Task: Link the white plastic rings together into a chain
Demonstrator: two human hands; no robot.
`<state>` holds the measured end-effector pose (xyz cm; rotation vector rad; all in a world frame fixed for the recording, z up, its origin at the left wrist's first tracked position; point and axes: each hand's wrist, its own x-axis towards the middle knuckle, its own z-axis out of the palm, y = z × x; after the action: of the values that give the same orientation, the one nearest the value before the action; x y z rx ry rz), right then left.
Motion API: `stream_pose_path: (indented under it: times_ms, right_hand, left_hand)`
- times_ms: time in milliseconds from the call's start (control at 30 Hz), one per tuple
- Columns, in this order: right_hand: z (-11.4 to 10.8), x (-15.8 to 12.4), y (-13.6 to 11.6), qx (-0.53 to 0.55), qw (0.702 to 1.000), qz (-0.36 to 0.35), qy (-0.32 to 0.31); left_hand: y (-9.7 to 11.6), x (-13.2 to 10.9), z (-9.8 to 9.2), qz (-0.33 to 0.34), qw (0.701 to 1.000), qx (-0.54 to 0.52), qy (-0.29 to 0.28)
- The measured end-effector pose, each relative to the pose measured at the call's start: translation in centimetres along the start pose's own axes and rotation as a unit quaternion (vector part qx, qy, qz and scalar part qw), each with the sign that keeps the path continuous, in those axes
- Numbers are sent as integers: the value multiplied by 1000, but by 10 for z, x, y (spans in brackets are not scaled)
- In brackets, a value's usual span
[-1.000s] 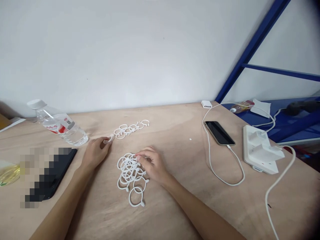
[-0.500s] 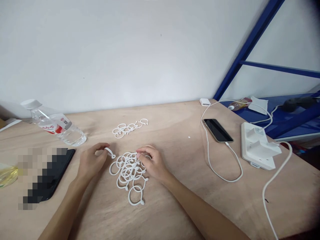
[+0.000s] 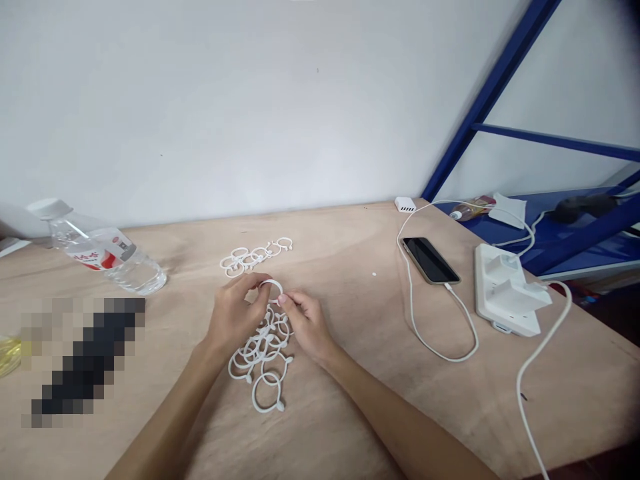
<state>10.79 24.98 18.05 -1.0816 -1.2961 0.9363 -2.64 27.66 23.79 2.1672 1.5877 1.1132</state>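
Both hands pinch one white ring (image 3: 271, 287) between left hand (image 3: 234, 313) and right hand (image 3: 306, 321) over the loose pile (image 3: 261, 357); a short linked chain (image 3: 254, 256) lies at 12 o'clock, most rings apparently unjoined.

Two bare hands, the left hand (image 3: 235, 317) and the right hand (image 3: 307, 323), meet over the wooden bench (image 3: 350, 373). One clear plastic water bottle (image 3: 103, 253), one black smartphone (image 3: 430, 260), one white power strip (image 3: 507, 293). Two clusters of white plastic rings: a loose pile (image 3: 263, 360) and a linked row (image 3: 255, 257); the rings overlap too much to count.
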Motion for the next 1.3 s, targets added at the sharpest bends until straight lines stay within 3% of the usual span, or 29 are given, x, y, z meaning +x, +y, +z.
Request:
stream_pose_path:
  times_ms: [200,333,467,667,900,1300]
  right_hand:
    - [2,-2,1,3,1000,14,11]
    - [1,-2,-5,-26,999,-39,-5]
    - [-1,-2,-7,-24,998,-63,-14]
    - [-1,-1,-6,-7,998,-62,-29]
    - [0,-2,-4,22,999,-37,-18]
    - [-2,-2,-7,16,999,-47,-7]
  left_hand:
    - [-5,-6,-27,-79,976,-140,-148]
    - [-10,-16,-30,-124,967,-163,-152]
    - [-13,-22,-25,-112,955,-202,-186]
    - [-23,-28,-18,-95,975,-149,-136]
    - [-24,-32,-14,38,989,-55,-131]
    - [-23,-40,-8,45,985,-65,-152]
